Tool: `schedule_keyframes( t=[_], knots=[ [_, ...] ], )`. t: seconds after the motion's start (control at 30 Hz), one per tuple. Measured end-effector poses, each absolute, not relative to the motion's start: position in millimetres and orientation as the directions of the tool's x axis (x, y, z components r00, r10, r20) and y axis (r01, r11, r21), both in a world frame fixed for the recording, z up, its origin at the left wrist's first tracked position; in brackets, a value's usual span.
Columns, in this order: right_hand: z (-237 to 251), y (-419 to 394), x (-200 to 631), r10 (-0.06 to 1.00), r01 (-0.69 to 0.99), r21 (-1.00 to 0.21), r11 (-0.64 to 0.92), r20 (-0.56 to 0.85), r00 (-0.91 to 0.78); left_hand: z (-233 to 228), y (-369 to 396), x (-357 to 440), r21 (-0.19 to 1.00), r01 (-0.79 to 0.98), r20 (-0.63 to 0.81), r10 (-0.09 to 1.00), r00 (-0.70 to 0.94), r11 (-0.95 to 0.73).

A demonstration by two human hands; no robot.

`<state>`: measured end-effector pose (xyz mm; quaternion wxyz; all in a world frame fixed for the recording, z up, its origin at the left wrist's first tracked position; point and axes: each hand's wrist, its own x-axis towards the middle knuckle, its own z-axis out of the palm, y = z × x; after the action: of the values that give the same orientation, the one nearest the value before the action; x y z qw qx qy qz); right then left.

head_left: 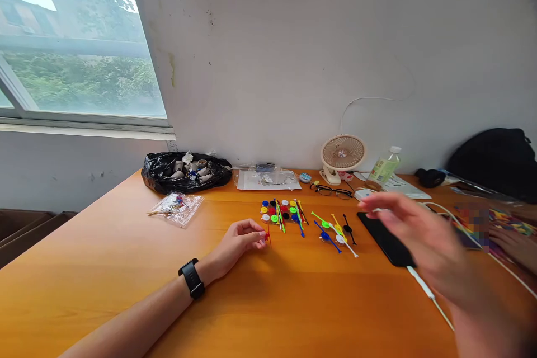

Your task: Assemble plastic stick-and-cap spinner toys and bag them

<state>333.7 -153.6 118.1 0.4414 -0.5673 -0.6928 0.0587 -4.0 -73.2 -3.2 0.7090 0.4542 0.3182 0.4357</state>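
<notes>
Right hand [419, 238] blurred above the worktop's [126, 268] right side, fingers spread, holding nothing, over a black phone [388, 243] | left hand [241, 243] resting mid-worktop, fingers curled, pinching a red tie [267, 236] | coloured ties [302, 221] just beyond | fan [342, 156] at the far edge.

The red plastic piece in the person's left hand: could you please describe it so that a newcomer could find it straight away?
Start at the orange table and follow the forearm with the black watch to the left hand. At its fingertips sits a small red piece. It lies apart, left of the multicoloured cluster of pieces, and is the only one being held.
</notes>
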Motion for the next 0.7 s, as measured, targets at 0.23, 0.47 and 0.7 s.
schedule_keyframes(
  t=[0.23,0.47,0.7],
  knots=[
    [9,-74,349,0.953,0.952,-0.300,0.066,0.301,0.029,-2,-74,-4,0.915,-0.337,-0.056,0.899,0.433,0.220],
    [-13,-78,340,0.969,0.969,-0.213,0.124,0.237,-0.072,-5,-72,-5,0.893,-0.377,-0.049,0.883,0.466,0.248],
    [-21,-70,340,0.932,0.955,-0.207,0.214,0.336,-0.136,-8,-70,-6,0.840,-0.460,-0.043,0.880,0.472,0.288]
  ],
)
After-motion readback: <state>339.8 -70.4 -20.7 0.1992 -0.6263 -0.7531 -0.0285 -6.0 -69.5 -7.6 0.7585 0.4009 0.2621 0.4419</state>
